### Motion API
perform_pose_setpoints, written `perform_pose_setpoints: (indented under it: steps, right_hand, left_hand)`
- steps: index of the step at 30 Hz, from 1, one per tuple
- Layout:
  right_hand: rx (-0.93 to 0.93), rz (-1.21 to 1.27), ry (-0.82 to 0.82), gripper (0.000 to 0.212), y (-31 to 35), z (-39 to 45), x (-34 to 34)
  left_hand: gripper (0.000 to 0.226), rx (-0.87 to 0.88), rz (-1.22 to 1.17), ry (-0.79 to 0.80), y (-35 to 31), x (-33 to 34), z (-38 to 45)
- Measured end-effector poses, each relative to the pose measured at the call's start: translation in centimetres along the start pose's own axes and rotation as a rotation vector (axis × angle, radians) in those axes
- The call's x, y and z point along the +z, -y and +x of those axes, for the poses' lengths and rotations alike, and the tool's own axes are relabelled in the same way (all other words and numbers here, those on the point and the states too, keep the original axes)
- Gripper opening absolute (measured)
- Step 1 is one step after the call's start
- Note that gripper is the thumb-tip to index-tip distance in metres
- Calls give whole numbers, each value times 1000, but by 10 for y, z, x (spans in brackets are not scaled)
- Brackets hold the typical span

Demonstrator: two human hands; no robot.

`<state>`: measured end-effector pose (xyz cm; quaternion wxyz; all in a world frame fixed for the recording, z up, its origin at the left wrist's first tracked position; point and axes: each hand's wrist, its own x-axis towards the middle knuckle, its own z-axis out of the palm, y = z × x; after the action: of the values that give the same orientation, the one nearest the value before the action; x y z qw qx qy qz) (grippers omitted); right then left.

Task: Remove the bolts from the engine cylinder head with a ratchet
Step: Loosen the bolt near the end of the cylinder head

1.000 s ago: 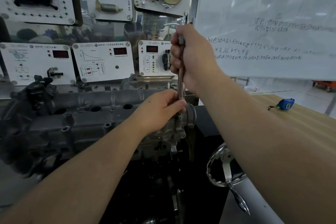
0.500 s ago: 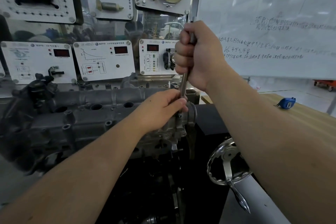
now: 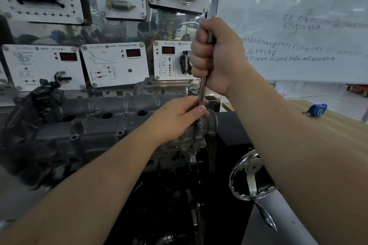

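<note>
A ratchet (image 3: 202,87) is standing nearly upright, head down, at the right end of the engine cylinder head (image 3: 111,125), its handle being gripped in the fisted right hand (image 3: 216,55) while the left hand (image 3: 179,118) is pinching its lower shaft, beside a wooden worktop (image 3: 338,125).

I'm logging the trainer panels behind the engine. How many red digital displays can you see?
3, all in the lower panel row: one on the left panel, one on the middle panel, one on the right panel. The right hand may hide more.
</note>
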<state>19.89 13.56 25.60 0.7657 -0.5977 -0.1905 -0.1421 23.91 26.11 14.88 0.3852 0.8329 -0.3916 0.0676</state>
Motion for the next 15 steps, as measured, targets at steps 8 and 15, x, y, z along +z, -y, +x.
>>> perform_pose_setpoints:
  steps: [8,15]
  right_hand:
    - [-40,-40,-161,41,-6,-3,5]
    - [-120,-179,-492,33,-6,-2,23]
  left_hand:
    - [22,7,26,-52,1,1,1]
    - [29,-25,-36,-84,-1,5,5]
